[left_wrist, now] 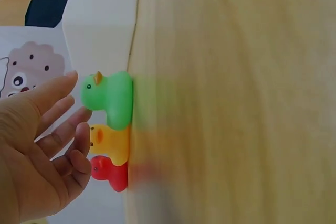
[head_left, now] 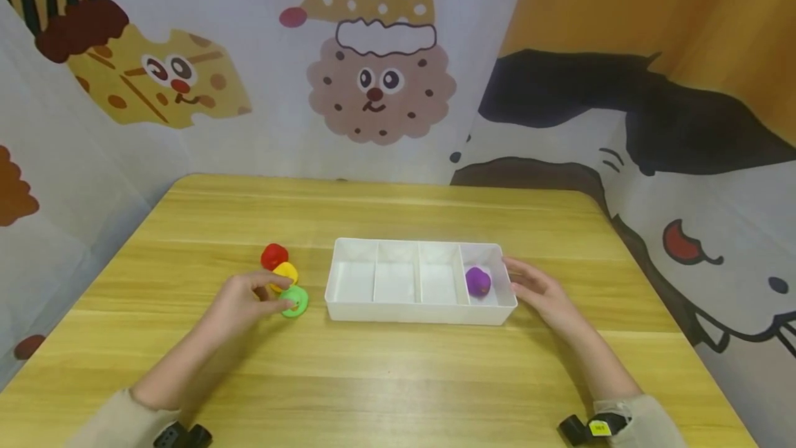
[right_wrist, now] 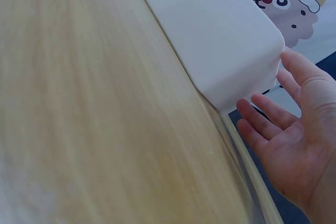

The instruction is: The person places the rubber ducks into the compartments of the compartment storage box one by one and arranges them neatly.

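While green duck sat upright on tbl just off L hand, the nearer one, thumb + fingers were spread, pinching nothing; contact unclear. Yellow duck, part-hidden in head cam, then red duck sat beyond. R hand, fingers apart, was at tray end.

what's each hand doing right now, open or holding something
Left hand: open, beside the green duck, holding nothing.
Right hand: open, at the end of the white tray.
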### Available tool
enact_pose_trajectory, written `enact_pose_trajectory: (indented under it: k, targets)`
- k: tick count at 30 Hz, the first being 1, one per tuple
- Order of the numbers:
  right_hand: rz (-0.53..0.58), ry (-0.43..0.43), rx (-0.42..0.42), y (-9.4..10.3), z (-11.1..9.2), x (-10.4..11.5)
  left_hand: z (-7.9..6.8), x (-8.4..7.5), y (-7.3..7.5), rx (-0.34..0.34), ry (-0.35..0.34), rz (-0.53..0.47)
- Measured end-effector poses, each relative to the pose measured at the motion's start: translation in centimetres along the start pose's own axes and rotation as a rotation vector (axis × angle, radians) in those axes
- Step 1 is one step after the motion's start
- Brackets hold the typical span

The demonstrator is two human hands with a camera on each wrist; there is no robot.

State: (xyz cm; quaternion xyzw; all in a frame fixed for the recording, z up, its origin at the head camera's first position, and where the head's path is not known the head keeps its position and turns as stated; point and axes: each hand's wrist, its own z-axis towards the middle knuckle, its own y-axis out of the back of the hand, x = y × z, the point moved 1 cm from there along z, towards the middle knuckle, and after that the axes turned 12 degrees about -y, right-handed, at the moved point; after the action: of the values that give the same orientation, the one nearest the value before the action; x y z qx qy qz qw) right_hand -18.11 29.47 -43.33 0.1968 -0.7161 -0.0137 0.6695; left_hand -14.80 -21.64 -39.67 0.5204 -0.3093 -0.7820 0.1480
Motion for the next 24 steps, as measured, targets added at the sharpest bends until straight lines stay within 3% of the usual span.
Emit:
enact_pose_trajectory:
  k: [9, 24]
  targets:
    - [-0.016, 0.010, -0.010, 0.0, 0.0, 0.0, -0.1, 1.1, -0.5, 0.040, -0.019, 0.027]
    - [-0.020, -0.009, -0.013, 0.0, -0.1, 0.0, -0.3, 1.1, -0.9, 0.024, -0.058, 0.022]
